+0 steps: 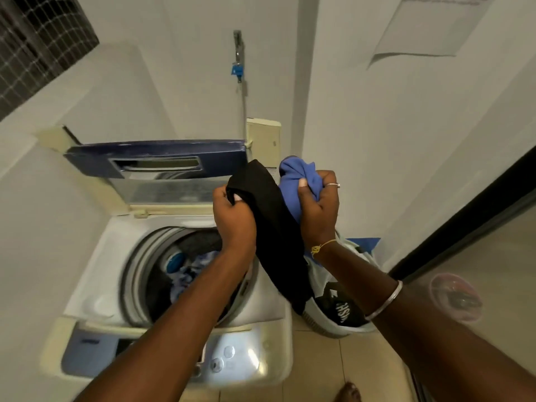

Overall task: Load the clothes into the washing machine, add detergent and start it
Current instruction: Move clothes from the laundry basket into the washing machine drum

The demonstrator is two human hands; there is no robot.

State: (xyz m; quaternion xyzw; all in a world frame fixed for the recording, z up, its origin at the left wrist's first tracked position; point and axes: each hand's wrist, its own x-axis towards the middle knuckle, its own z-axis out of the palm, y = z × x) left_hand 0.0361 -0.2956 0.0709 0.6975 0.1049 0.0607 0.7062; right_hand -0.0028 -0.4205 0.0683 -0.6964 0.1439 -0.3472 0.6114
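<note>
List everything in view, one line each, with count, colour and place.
washing machine: one, white top loader, lower left, lid up.
lid: one, dark blue, raised at the machine's back.
clothes in drum: a few, blue and dark, inside the drum.
black garment: one, hanging between both hands.
blue garment: one, bunched in the right hand.
laundry basket: one, white, on the floor right of the machine, holding dark clothes.
tap: one, metal with blue fitting, on the wall.
paper sheet: one, white, on the wall, upper right.
left hand: one, gripping the black garment.
right hand: one, with ring and bracelets, gripping the blue garment.
</note>
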